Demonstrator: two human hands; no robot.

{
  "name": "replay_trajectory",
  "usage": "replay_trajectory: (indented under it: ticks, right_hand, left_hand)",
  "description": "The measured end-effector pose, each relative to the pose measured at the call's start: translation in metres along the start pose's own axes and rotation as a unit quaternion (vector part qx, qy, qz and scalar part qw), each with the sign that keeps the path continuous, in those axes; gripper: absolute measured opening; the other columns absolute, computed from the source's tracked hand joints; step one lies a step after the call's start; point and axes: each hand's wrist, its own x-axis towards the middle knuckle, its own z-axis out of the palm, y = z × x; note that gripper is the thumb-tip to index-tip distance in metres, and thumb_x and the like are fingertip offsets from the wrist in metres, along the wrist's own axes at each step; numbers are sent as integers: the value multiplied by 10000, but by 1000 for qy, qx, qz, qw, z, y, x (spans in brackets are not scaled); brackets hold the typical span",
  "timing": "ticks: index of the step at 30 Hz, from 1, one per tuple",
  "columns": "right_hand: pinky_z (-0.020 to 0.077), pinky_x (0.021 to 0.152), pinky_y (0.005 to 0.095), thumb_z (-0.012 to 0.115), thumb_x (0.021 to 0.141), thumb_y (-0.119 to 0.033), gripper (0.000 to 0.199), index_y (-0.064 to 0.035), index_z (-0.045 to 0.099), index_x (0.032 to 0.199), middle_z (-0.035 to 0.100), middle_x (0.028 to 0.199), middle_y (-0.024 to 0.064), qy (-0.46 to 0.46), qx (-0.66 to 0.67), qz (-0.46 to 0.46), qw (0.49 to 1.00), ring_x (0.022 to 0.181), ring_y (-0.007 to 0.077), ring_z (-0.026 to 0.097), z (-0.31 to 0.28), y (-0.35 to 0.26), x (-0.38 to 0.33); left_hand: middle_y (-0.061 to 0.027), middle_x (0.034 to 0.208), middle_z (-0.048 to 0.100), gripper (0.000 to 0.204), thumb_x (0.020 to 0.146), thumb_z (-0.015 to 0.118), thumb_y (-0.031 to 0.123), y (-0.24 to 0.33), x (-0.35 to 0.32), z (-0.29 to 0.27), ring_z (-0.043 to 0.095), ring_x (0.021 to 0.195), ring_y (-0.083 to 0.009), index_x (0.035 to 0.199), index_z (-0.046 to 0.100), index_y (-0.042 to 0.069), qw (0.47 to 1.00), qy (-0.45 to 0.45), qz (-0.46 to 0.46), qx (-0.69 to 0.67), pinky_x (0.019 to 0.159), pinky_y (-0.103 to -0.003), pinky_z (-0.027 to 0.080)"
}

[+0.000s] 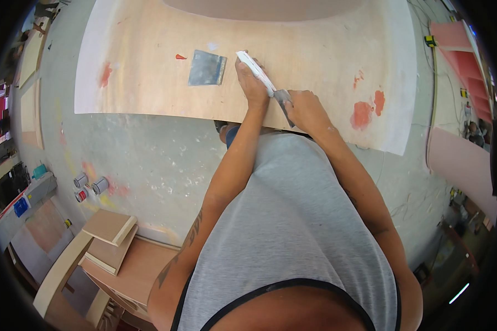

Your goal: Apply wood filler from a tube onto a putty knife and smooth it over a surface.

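Over the near edge of a pale wooden board (149, 60), my left hand (252, 87) is closed around a long, narrow white tube-like thing (254, 68). Its exact kind is not plain. A grey, flat-bladed scraper (284, 101) is gripped in my right hand (308, 112). The scraper's upper end meets the lower end of the white thing, close to my left wrist. A square grey metal spreader plate (205, 68) lies flat on the board, left of my left hand. My fingers partly hide both held things.
Red filler patches (361, 115) mark the board's right side, with another smear at its left. Several cans (100, 185) stand on the floor at left. Wooden panels (110, 226) are stacked at lower left. A pink shelf unit (464, 66) and cables are at right.
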Motion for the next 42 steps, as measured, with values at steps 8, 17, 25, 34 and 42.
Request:
replay_trajectory:
  ticks: [8, 17, 25, 34, 42]
  right_hand:
    - [536, 741, 511, 538, 912, -129, 205, 19, 674, 869, 682, 821, 257, 19, -17, -19, 999, 790, 429, 670, 10, 3, 1]
    - [544, 722, 510, 548, 903, -139, 198, 0, 681, 856, 691, 829, 243, 110, 21, -37, 993, 775, 412, 683, 33, 16, -9]
    - [544, 726, 483, 561, 899, -129, 180, -15, 694, 859, 705, 859, 195, 98, 25, -44, 994, 798, 382, 686, 3, 16, -26]
    - [520, 715, 416, 601, 939, -164, 191, -38, 712, 1030, 692, 889, 114, 210, 58, -126, 968, 827, 301, 653, -26, 16, -58]
    - [524, 709, 371, 633, 911, -120, 188, -56, 716, 1067, 698, 905, 71, 262, 101, -158, 947, 805, 250, 639, -48, 25, -76]
  left_hand:
    - [-42, 893, 532, 529, 1082, 310, 479, -1, 0, 1, 526, 711, -109, 1354, 446, 46, 1000, -1, 2, 21, 594, -230, 457]
    - [-35, 905, 527, 492, 1090, 285, 432, -4, 3, 0, 530, 718, -120, 1361, 455, 59, 999, 31, -20, 28, 614, -256, 481]
    - [-53, 934, 523, 353, 1059, 350, 321, 13, 7, 6, 552, 761, -179, 1259, 512, 79, 989, 111, -88, -49, 683, -324, 506]
    - [-89, 915, 516, 257, 1054, 320, 258, 35, 9, 20, 531, 788, -229, 1054, 488, 64, 939, 195, -218, -181, 711, -393, 511]
    - [-150, 924, 521, 214, 1002, 298, 127, 34, 5, 26, 531, 770, -278, 1034, 458, -11, 871, 201, -362, -264, 709, -413, 519]
